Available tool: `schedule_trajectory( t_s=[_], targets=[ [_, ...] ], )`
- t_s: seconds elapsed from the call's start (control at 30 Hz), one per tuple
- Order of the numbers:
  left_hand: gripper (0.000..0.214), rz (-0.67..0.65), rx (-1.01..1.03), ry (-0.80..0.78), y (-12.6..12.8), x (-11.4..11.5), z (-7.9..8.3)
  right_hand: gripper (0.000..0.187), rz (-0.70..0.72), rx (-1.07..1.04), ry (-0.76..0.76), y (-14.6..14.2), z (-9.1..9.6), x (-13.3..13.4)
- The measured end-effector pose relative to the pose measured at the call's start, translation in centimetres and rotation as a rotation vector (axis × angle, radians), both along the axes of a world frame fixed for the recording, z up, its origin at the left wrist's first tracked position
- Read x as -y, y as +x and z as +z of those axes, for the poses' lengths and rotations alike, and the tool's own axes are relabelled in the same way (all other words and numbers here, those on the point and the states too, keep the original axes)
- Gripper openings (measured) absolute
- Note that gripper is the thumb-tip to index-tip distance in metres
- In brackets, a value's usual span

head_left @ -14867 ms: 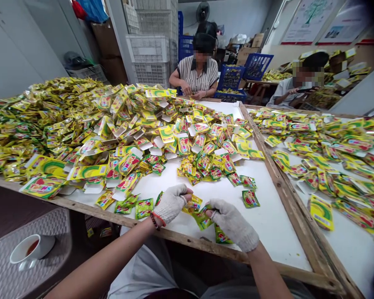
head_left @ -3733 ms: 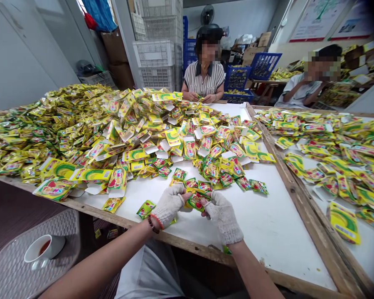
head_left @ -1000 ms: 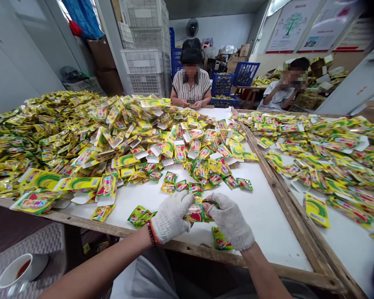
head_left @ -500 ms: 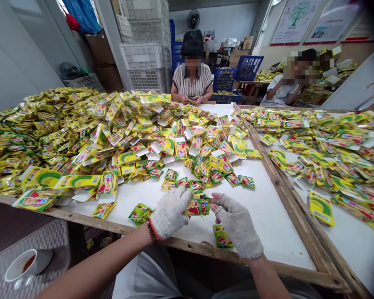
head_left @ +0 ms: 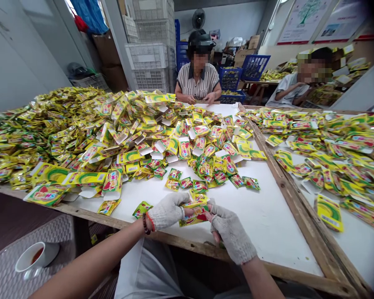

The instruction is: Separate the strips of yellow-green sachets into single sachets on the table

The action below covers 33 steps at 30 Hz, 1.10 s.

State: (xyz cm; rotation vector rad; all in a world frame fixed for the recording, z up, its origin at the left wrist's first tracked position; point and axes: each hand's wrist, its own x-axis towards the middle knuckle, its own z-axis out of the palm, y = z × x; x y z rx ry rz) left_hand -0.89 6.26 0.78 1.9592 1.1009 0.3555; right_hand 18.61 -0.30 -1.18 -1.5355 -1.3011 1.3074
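White-gloved left hand (head_left: 166,211), right hand (head_left: 232,234) — both on sachets (head_left: 195,214).

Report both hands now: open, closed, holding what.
Left hand: closed, holding yellow foil sachets.
Right hand: closed, holding the same sachets from the other side.

The left glove (head_left: 166,211) and right glove (head_left: 232,234) were off-white knit, flecked with grey (a dusty, oatmeal sort of shade). The foil sachet (head_left: 193,216) between them was yellow and green with a red patch. The bracelet (head_left: 146,224) showed dark beads and a red thread. The tabletop (head_left: 268,232) was white inside a brown wooden frame (head_left: 303,226). Farther off, a seated person's blouse (head_left: 198,81) ran in dark and pale vertical stripes, beside blue crates (head_left: 230,78).
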Motion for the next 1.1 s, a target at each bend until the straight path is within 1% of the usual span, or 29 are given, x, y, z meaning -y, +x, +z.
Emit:
schedule_trajectory(
  t_s=[0.13,0.2,0.23,0.27,0.33,0.37,0.4,0.43,0.47,0.5,0.53,0.57,0.63,0.67,0.7,0.77,0.83,0.9,0.97,1.03,1.1],
  targets=[
    [0.022,-0.006,-0.034,0.029,-0.1,0.0,-0.2,0.024,-0.011,0.224,0.176,-0.1,-0.8,-0.7],
    [0.026,-0.042,0.024,0.011,-0.1,-0.6,-0.1,0.023,-0.04,0.205,0.183,0.6,-0.8,-1.0],
    [0.029,-0.038,0.07,0.017,-0.3,-1.2,0.0,0.022,-0.113,0.13,0.182,1.3,-0.6,-1.1],
    [0.031,-0.002,0.11,0.047,-0.5,-2.1,0.1,0.021,-0.227,0.025,0.201,2.2,-0.3,-1.3],
    [0.03,0.141,0.107,0.166,-1.4,-4.2,0.2,0.024,-0.518,-0.192,0.301,4.2,0.4,-1.8],
    [0.028,0.22,0.055,0.233,-2.0,-5.3,0.2,0.027,-0.63,-0.289,0.362,5.1,0.7,-2.0],
    [0.025,0.284,-0.023,0.29,-2.5,-6.4,0.0,0.027,-0.698,-0.383,0.41,5.8,0.9,-2.4],
    [0.022,0.328,-0.113,0.337,-3.0,-7.3,-0.2,0.025,-0.716,-0.45,0.43,6.2,1.0,-2.8],
    [0.02,0.352,-0.198,0.377,-3.3,-8.0,-0.5,0.023,-0.685,-0.478,0.418,6.2,1.0,-3.3],
    [0.018,0.36,-0.265,0.417,-3.4,-8.5,-0.8,0.021,-0.625,-0.472,0.387,5.8,0.8,-3.8],
    [0.016,0.357,-0.309,0.46,-3.3,-8.9,-1.1,0.021,-0.532,-0.407,0.341,5.1,0.5,-4.4],
    [0.014,0.341,-0.335,0.502,-3.1,-9.1,-1.3,0.021,-0.411,-0.263,0.295,4.2,0.0,-5.1],
    [0.014,0.289,-0.344,0.555,-2.1,-9.2,-1.6,0.025,-0.162,0.102,0.25,2.3,-1.0,-6.8],
    [0.015,0.266,-0.339,0.563,-1.5,-9.1,-1.6,0.025,-0.075,0.261,0.257,1.5,-1.6,-7.7],
    [0.015,0.247,-0.335,0.56,-0.9,-9.1,-1.6,0.024,-0.019,0.377,0.273,0.9,-2.1,-8.6],
    [0.017,0.205,-0.332,0.54,0.4,-9.0,-1.7,0.024,0.032,0.488,0.31,0.2,-3.0,-10.0],
    [0.022,0.159,-0.331,0.517,1.6,-8.9,-2.1,0.036,0.068,0.529,0.322,0.1,-3.5,-10.8],
    [0.026,0.131,-0.325,0.489,2.4,-8.9,-2.5,0.048,0.099,0.574,0.319,0.1,-3.8,-11.0],
    [0.025,0.127,-0.309,0.456,2.8,-8.8,-2.9,0.053,0.103,0.615,0.304,0.3,-3.9,-10.7],
    [0.019,0.131,-0.274,0.422,2.8,-8.6,-3.1,0.05,0.087,0.651,0.277,0.6,-3.8,-10.3],
    [0.014,0.142,-0.222,0.39,2.4,-8.2,-3.1,0.041,0.056,0.677,0.25,1.1,-3.5,-9.9]
  ],
)
